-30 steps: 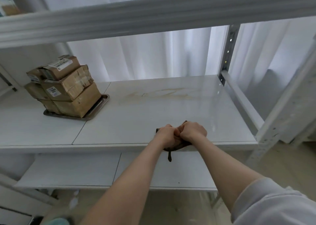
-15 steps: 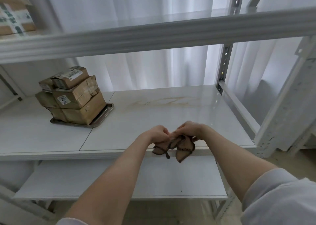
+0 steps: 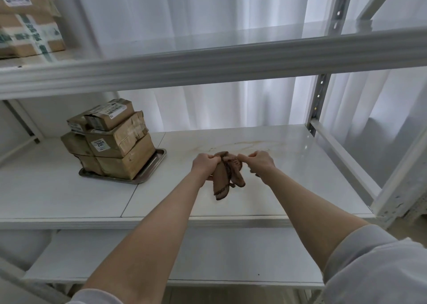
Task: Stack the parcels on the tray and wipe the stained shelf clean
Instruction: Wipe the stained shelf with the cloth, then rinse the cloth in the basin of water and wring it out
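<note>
Several brown cardboard parcels (image 3: 111, 139) stand stacked on a metal tray (image 3: 152, 167) at the left of the white middle shelf (image 3: 288, 188). A faint yellowish stain (image 3: 249, 144) streaks the shelf's right panel. My left hand (image 3: 204, 162) and my right hand (image 3: 257, 161) both grip a brown cloth (image 3: 227, 176), which hangs bunched between them just above the shelf, in front of the stain. The cloth's lower corners dangle free.
An upper shelf beam (image 3: 208, 61) crosses the view, with taped boxes (image 3: 27, 24) on the shelf's left end. A perforated upright post (image 3: 320, 100) and side rail (image 3: 344, 158) bound the shelf on the right. A lower shelf (image 3: 208, 257) lies below. White curtains hang behind.
Both hands rose from the shelf's front edge and moved forward over the shelf, drawing apart so the bunched cloth spreads and hangs between them. The view tilted upward.
</note>
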